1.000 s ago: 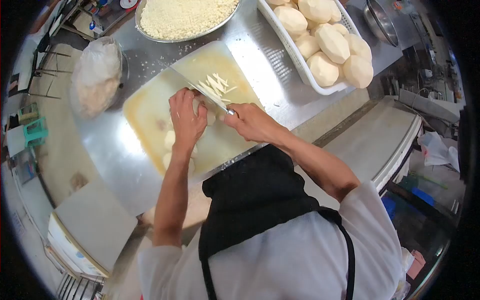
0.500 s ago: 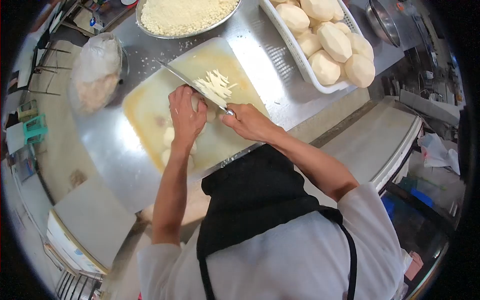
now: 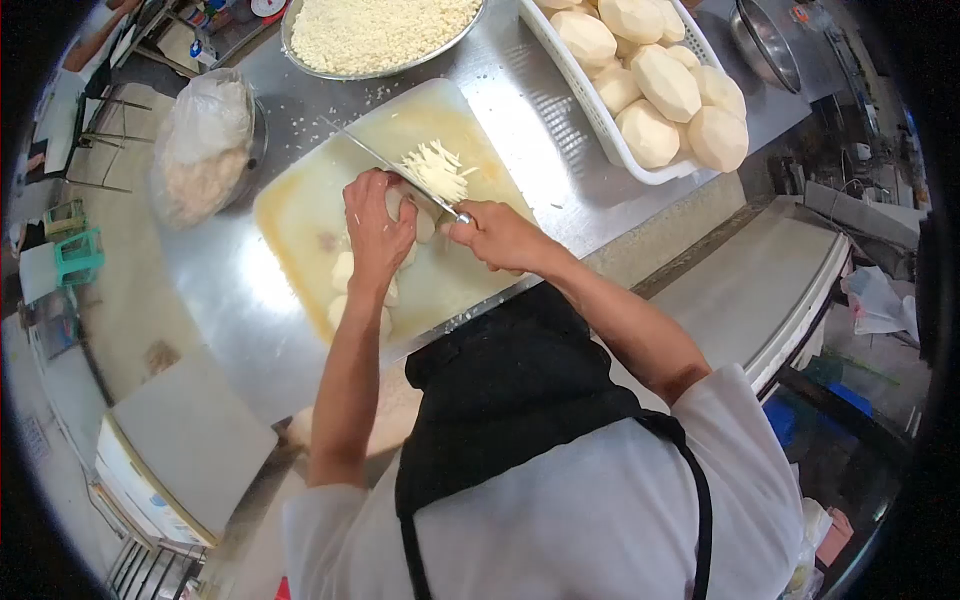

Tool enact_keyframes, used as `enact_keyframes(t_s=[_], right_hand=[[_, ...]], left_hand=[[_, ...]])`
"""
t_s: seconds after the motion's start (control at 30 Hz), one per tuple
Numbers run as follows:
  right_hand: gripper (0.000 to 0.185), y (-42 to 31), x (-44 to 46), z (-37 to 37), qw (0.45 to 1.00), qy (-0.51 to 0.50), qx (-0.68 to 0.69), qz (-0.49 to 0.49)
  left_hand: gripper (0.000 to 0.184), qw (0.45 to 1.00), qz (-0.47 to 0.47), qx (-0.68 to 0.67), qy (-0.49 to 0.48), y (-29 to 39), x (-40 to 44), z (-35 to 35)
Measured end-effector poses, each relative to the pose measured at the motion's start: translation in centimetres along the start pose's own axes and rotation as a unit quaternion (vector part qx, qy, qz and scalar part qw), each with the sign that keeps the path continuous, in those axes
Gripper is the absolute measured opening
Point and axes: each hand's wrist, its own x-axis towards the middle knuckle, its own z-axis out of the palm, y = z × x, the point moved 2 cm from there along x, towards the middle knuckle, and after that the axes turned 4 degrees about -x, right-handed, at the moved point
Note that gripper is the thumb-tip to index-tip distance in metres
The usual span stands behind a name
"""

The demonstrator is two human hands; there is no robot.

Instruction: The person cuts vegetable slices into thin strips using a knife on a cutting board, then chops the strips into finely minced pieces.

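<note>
My right hand [image 3: 505, 238] is closed around the handle of a knife [image 3: 400, 170], whose blade points up and to the left across the cutting board [image 3: 300, 220]. My left hand [image 3: 378, 228] presses a peeled, cream-coloured root vegetable [image 3: 425, 226], its curled fingers close beside the blade. A heap of thin, pale strips [image 3: 438, 170] lies on the blade's far side. Several cut chunks [image 3: 343, 270] rest on the board next to my left wrist, partly covered by my forearm.
Beyond the board stands a metal bowl of chopped pale bits [image 3: 385, 35]. A white plastic basket [image 3: 600, 125] at upper right holds several peeled root vegetables [image 3: 665, 82]. A bagged container [image 3: 205, 150] sits at the left table edge; metal bowls [image 3: 765, 48] stand at far right.
The strip heap looks slightly fuller, and the knife blade sits at a slightly different angle against the vegetable. Both hands keep their holds. The whole view has shifted a little.
</note>
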Motion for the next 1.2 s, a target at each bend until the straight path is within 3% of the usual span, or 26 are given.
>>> enact_keyframes(t_s=[0.07, 0.27, 0.4, 0.57, 0.67, 0.77, 0.8, 0.9, 1.0, 1.1, 1.2], right_hand=[[0.047, -1.2, -0.5, -1.0, 0.995, -0.041, 0.024, 0.092], [0.050, -0.5, -3.3, -3.5, 0.994, 0.082, -0.062, -0.043], [0.043, 1.5, -2.3, -3.9, 0.986, 0.082, -0.147, 0.018], [0.043, 2.0, -3.2, -2.1, 0.980, 0.092, -0.177, -0.021], [0.038, 1.5, -3.9, -2.0, 0.964, 0.116, -0.239, -0.028], [0.032, 1.9, -4.3, -1.6, 0.952, 0.129, -0.271, -0.059], [0.031, 2.6, -3.8, -1.1, 0.947, 0.137, -0.279, -0.079], [0.028, 3.8, -2.3, 0.1, 0.940, 0.150, -0.282, -0.118], [0.029, 4.2, -1.5, 0.5, 0.931, 0.159, -0.303, -0.126], [0.030, 4.3, -1.6, 0.8, 0.933, 0.148, -0.303, -0.125], [0.030, 4.0, -1.4, 1.5, 0.929, 0.148, -0.303, -0.151]], left_hand=[[0.031, 1.000, 0.002, -0.006, 0.005, 0.1, 0.1, 0.1], [0.029, 1.000, 0.016, -0.002, 0.016, -0.2, 0.1, 0.2], [0.028, 1.000, 0.001, -0.005, 0.014, -0.1, 0.1, 0.2], [0.027, 1.000, -0.010, -0.011, -0.009, -0.3, 0.0, -0.1], [0.024, 0.994, -0.057, -0.057, 0.076, 0.5, 0.0, -1.3], [0.019, 0.998, 0.061, 0.008, 0.032, 4.2, 1.7, -4.6], [0.019, 0.992, 0.126, 0.000, -0.027, 4.9, 2.5, -5.2], [0.022, 0.964, 0.152, 0.051, -0.210, 5.9, 3.9, -4.4], [0.025, 0.954, 0.164, 0.061, -0.244, 3.8, 4.9, -2.9], [0.016, 0.947, 0.097, 0.078, -0.296, 2.3, 6.2, -1.8], [0.018, 0.933, 0.113, 0.110, -0.323, 1.8, 7.8, 0.0]])
